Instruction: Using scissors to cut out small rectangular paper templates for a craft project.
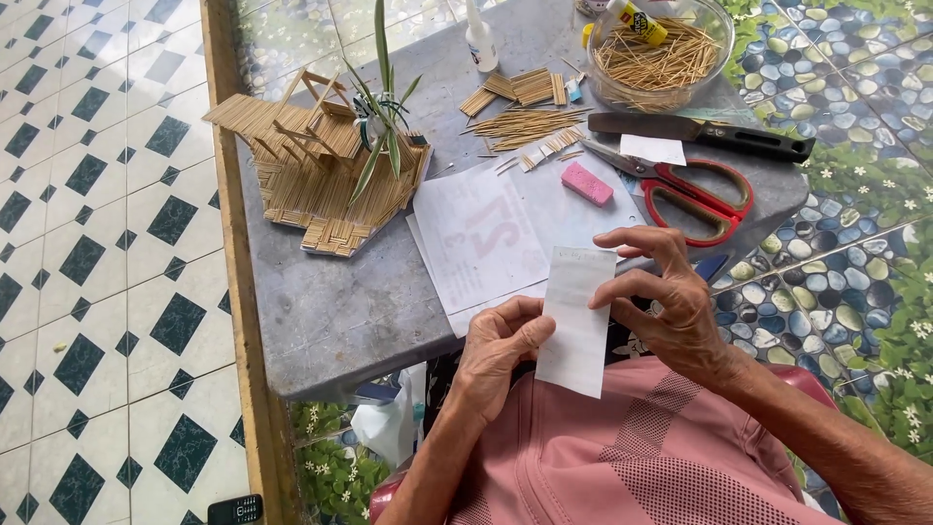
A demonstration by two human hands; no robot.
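Daylight is falling on a tiled outdoor corner.

A grey stone surface (330,311) is sitting between black-and-white diamond floor tiles (97,243) and pebble-patterned flooring (846,194).

White paper slip (575,321) at centre, red-handled scissors (692,194) at two o'clock, pink eraser (587,183) beside them, grey worktop (330,311), black-and-white diamond floor tiles (97,243) at nine o'clock, straw-coloured stick model (316,175)

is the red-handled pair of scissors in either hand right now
No, the red-handled scissors lie on the grey table, while both hands hold a white paper strip.
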